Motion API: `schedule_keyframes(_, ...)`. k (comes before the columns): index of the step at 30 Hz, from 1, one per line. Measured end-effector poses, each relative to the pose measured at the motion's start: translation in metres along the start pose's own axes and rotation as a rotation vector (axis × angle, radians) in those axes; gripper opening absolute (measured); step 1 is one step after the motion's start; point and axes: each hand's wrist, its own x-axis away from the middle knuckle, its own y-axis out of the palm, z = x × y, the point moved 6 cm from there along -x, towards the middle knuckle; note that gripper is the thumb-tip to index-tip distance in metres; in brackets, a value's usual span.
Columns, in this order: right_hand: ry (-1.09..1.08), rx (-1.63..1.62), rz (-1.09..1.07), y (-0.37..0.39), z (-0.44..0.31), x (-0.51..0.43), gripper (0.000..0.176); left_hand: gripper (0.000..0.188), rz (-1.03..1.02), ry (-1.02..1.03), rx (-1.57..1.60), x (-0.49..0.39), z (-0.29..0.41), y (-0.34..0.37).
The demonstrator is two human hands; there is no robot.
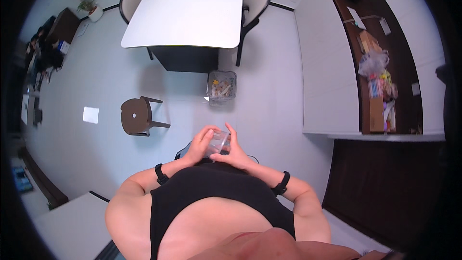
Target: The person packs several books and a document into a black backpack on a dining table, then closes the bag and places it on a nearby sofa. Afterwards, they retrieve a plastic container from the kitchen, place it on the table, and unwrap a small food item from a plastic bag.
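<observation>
A clear plastic container is held between my two hands, close in front of my waist. The fingers of my left hand wrap its left side. My right hand grips the right side, thumb toward me and fingers stretched forward. Whether the container has a lid, or anything in it, I cannot tell. Each wrist wears a black band. Beyond my hands a transparent waste bin holding scraps stands on the floor at the end of a white table.
A brown stool stands on the floor, left of the bin. Chairs flank the table. On the right, a cabinet's dark shelf bears a plastic bag and boxes. A potted plant is at the upper left.
</observation>
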Motion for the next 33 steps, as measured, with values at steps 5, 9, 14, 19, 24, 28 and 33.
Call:
schedule_keyframes(5, -0.250, 0.607, -0.053, -0.006, -0.026, -0.019, 0.122, 0.034, 0.213, -0.015, -0.045, 0.000, 0.005, 0.001)
schedule_keyframes(9, -0.155, 0.613, -0.266, -0.007, -0.018, -0.026, 0.115, 0.035, 0.340, 0.046, -0.113, 0.012, 0.002, -0.001)
schedule_keyframes(14, -0.202, 0.582, -0.398, -0.004, -0.013, -0.033, 0.112, 0.036, 0.418, 0.073, -0.022, 0.024, -0.016, -0.005)
schedule_keyframes(19, -0.125, 0.647, -0.473, 0.003, -0.018, -0.042, 0.115, 0.036, 0.421, 0.030, 0.123, 0.025, -0.017, -0.010)
schedule_keyframes(24, -0.215, 0.845, -0.375, 0.016, -0.047, -0.043, 0.117, 0.042, 0.423, -0.216, 0.457, 0.020, -0.006, -0.019)
schedule_keyframes(28, -0.555, 1.093, -0.284, 0.028, -0.073, -0.043, 0.112, 0.050, 0.315, -0.174, 0.317, 0.021, 0.007, -0.016)
schedule_keyframes(33, 0.199, 0.184, -0.253, 0.014, -0.032, -0.056, 0.109, 0.045, 0.397, 0.377, -0.326, 0.026, 0.032, -0.021)
